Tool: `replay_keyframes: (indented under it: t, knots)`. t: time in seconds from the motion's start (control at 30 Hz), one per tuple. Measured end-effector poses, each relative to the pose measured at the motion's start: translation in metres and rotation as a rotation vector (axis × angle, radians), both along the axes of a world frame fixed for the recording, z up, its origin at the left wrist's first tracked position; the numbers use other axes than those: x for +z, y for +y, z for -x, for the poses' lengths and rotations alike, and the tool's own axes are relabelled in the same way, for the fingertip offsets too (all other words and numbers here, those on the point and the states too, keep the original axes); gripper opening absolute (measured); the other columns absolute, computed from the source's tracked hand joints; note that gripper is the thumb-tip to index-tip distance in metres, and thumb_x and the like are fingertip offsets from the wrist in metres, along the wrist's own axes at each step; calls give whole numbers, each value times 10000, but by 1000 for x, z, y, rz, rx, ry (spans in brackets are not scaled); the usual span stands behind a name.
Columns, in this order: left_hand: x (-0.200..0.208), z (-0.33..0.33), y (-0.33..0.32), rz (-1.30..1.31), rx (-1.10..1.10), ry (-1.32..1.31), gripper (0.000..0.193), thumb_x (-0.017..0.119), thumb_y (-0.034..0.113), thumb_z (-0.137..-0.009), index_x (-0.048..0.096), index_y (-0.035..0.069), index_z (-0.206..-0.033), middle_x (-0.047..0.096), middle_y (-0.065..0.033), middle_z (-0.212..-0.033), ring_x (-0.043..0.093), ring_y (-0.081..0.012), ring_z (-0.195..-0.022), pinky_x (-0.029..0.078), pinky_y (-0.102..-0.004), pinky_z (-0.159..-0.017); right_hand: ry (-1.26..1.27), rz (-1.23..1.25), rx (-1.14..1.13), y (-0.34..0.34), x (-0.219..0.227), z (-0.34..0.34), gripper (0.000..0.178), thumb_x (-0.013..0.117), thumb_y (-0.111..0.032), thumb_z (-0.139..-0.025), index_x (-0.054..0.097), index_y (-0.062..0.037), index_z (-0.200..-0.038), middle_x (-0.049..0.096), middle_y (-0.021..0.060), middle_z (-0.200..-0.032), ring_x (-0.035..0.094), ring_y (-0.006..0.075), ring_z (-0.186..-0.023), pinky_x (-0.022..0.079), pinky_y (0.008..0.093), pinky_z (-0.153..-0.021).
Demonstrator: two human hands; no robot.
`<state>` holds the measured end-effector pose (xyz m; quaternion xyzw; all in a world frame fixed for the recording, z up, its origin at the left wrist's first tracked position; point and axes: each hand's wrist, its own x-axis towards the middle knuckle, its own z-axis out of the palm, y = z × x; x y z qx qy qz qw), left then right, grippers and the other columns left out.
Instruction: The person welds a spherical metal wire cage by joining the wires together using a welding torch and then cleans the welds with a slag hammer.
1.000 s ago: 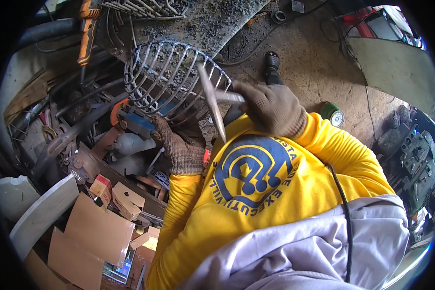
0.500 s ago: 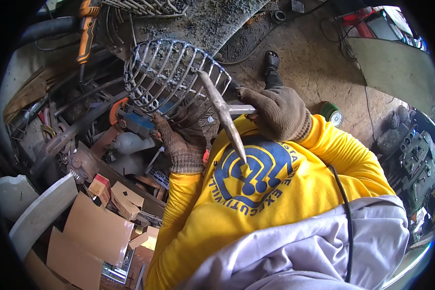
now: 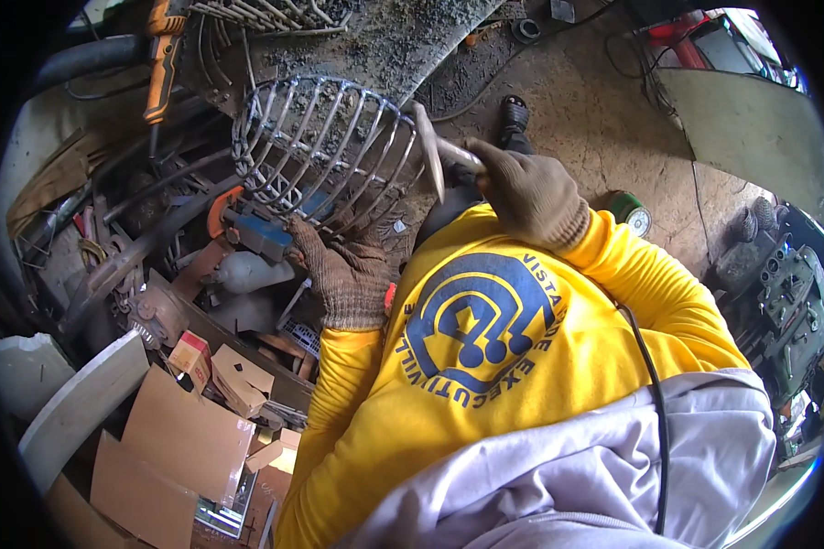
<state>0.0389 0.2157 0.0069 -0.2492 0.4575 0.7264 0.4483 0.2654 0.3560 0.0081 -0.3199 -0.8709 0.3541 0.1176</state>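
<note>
A basket-shaped frame of bent metal rods [image 3: 346, 137] lies on its side at the edge of the worktop. My left hand [image 3: 343, 279], in a brown knitted glove, grips its near rim, with some fingers hidden behind the rods. My gloved right hand [image 3: 538, 197] is closed round the handle of a chipping hammer [image 3: 430, 154]. The hammer's long head, pointed at its near end, is right beside the frame's right end. Whether the two touch, I cannot tell.
An orange-and-black power tool [image 3: 162, 69] hangs at the upper left. Grit covers the metal worktop [image 3: 421, 41], where more bent rods [image 3: 288, 14] lie. Scrap and cardboard boxes [image 3: 178, 425] crowd the left. A green-rimmed disc [image 3: 628, 210] is on the floor at right.
My right hand has swung the hammer forward, away from my chest, and its head has turned beside the frame's right end. My left hand keeps its grip with little movement.
</note>
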Motion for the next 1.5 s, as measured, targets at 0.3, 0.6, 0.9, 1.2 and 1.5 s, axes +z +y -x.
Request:
replay_keyframes:
  t: [0.3, 0.6, 0.9, 1.2, 1.5]
  knots:
    - [-16, -2, -5, 65, 5, -11, 659, 577, 583, -944, 657, -60, -1062, 669, -271, -1176, 678, -369, -1058, 545, -514, -988, 66, -36, -9, -1, 3, 3, 473, 718, -213, -848, 587, -31, -1265, 708, 154, -896, 696, 319, -711, 544, 411, -611]
    - [-14, -6, -4, 0, -18, -24, 720, 629, 598, -903, 610, -46, -1223, 623, -266, -1282, 630, -400, -1163, 513, -521, -1037, -30, 50, -36, -1, -6, 2, 425, 681, -249, -896, 598, -100, -1286, 714, 137, -902, 698, 323, -726, 552, 414, -624]
    - [-10, -8, 0, -88, -13, -34, 678, 667, 563, -893, 595, -7, -1253, 656, -240, -1226, 660, -391, -1105, 573, -491, -962, -5, 96, -294, 0, -2, -16, 437, 713, -213, -857, 620, -156, -1281, 719, 157, -921, 708, 344, -811, 563, 435, -692]
    - [-16, -12, -2, -51, -80, -85, 745, 645, 611, -882, 563, -3, -1297, 592, -252, -1331, 592, -385, -1224, 509, -539, -1035, 259, -28, 80, 0, 9, -20, 540, 764, -200, -787, 594, -45, -1276, 690, 147, -838, 681, 325, -672, 530, 403, -593]
    - [-6, -16, 7, -213, -59, -213, 737, 574, 621, -924, 647, -70, -1169, 665, -265, -1203, 669, -406, -1084, 535, -545, -991, 23, 61, 5, -2, -6, -11, 393, 652, -219, -908, 610, -69, -1269, 714, 163, -943, 702, 337, -754, 565, 401, -653]
